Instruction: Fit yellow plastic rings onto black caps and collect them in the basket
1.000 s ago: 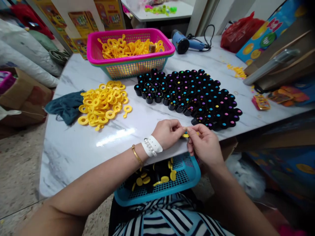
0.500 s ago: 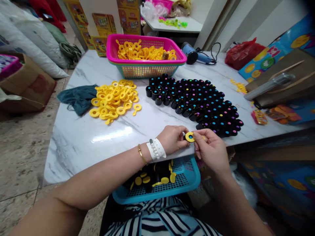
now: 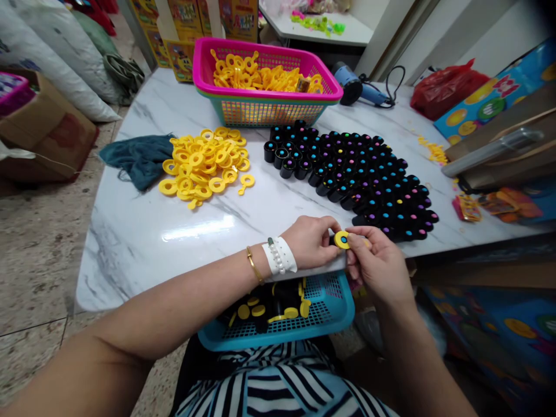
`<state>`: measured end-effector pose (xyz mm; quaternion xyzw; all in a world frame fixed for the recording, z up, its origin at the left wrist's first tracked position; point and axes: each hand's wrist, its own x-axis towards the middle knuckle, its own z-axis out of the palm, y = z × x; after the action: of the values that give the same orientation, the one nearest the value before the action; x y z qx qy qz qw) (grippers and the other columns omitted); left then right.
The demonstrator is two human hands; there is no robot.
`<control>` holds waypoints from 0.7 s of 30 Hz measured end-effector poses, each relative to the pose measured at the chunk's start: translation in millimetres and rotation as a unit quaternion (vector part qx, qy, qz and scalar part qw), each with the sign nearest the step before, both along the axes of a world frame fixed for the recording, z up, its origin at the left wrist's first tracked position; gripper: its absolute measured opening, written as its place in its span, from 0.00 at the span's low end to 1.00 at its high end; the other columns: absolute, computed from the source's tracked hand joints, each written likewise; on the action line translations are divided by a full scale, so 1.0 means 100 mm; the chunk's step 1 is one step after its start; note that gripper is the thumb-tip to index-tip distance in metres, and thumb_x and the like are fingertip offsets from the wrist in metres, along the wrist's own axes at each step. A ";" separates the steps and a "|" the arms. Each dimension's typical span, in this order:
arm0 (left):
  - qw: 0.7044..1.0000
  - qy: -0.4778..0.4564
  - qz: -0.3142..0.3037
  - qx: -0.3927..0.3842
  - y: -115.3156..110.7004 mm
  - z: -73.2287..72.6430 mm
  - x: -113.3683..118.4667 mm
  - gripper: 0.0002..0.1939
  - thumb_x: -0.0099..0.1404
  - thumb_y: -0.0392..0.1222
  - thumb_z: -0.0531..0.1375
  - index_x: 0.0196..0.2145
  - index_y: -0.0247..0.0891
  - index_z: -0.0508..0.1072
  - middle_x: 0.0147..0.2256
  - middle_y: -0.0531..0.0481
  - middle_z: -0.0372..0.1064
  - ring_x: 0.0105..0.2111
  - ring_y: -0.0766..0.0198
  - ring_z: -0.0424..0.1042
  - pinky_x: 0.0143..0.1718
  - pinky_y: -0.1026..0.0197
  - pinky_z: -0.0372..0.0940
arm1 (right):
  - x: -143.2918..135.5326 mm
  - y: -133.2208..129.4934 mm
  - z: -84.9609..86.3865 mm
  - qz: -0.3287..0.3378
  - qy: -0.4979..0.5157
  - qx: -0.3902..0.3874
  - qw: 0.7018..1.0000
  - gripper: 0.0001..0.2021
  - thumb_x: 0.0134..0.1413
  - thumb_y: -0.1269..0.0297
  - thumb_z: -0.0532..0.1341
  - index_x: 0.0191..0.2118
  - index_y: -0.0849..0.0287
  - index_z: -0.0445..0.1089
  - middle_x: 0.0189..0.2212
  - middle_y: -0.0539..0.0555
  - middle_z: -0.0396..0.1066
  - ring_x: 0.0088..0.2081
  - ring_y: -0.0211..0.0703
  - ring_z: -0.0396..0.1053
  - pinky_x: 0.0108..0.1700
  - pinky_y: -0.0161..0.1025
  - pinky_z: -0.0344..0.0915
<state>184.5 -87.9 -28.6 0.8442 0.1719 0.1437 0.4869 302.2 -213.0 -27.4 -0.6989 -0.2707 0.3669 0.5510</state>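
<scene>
Both hands meet right at the near edge of the marble table (image 3: 143, 243). The left hand (image 3: 310, 240) and right hand (image 3: 377, 263) are each pinched narrow on the same little piece: a yellow ring (image 3: 342, 240) sitting on a small black cap with a blue dot showing through the middle. It's held just above the table edge, right beside the big cluster of black caps (image 3: 360, 179).

Containers: I count two. A pink basket (image 3: 264, 95) at the far side, heaped with yellow rings, way too many to count. Then a blue basket (image 3: 321, 318) on the person's lap, tucked under the table edge, holding a mix of black caps and yellow pieces, roughly six or seven yellow bits visible.

Loose stuff: one pile of yellow rings (image 3: 204, 165) left of centre, dozens at least, with one ring lying slightly apart. The black caps stand upright in rows, dozens of them, with blue, purple or pinkish dots on top. One dark teal cloth (image 3: 134, 159) touches the pile's left side. One blue hair dryer (image 3: 356, 90) sits behind the caps.
</scene>
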 end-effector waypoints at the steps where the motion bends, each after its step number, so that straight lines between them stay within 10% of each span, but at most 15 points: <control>1: 1.000 0.002 0.003 -0.008 0.01 0.01 0.00 0.11 0.58 0.42 0.63 0.39 0.35 0.73 0.23 0.55 0.69 0.23 0.68 0.67 0.27 0.66 0.59 | 0.01 0.00 0.01 0.008 -0.001 -0.009 1.000 0.14 0.55 0.52 0.64 0.41 0.56 0.66 0.15 0.42 0.63 0.11 0.31 0.57 0.10 0.26 0.53; 11: 0.996 0.019 0.072 -0.058 -0.07 0.02 0.02 0.10 0.66 0.45 0.56 0.36 0.36 0.72 0.22 0.54 0.68 0.23 0.68 0.66 0.28 0.65 0.60 | -0.03 0.01 0.01 0.008 -0.001 -0.005 1.000 0.14 0.56 0.50 0.63 0.36 0.55 0.62 0.14 0.40 0.62 0.10 0.29 0.55 0.11 0.25 0.52; 18: 0.998 -0.040 0.015 0.055 -0.11 -0.03 -0.06 0.11 0.65 0.44 0.59 0.43 0.37 0.71 0.27 0.52 0.70 0.27 0.66 0.68 0.31 0.64 0.62 | 0.05 0.00 -0.01 0.040 0.059 0.026 0.997 0.15 0.54 0.52 0.64 0.34 0.57 0.63 0.17 0.42 0.65 0.14 0.31 0.61 0.14 0.28 0.59; 21: 1.000 -0.018 0.004 -0.009 -0.04 0.02 -0.06 0.11 0.63 0.44 0.61 0.41 0.37 0.71 0.25 0.54 0.68 0.23 0.68 0.67 0.28 0.64 0.62 | 0.04 -0.01 0.02 0.063 0.062 0.019 0.996 0.15 0.52 0.55 0.66 0.36 0.57 0.63 0.18 0.43 0.67 0.17 0.33 0.64 0.19 0.30 0.63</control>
<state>178.7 -91.5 -26.9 0.8364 0.1672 0.1594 0.4971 306.4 -214.4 -24.9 -0.6456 -0.2864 0.4383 0.5560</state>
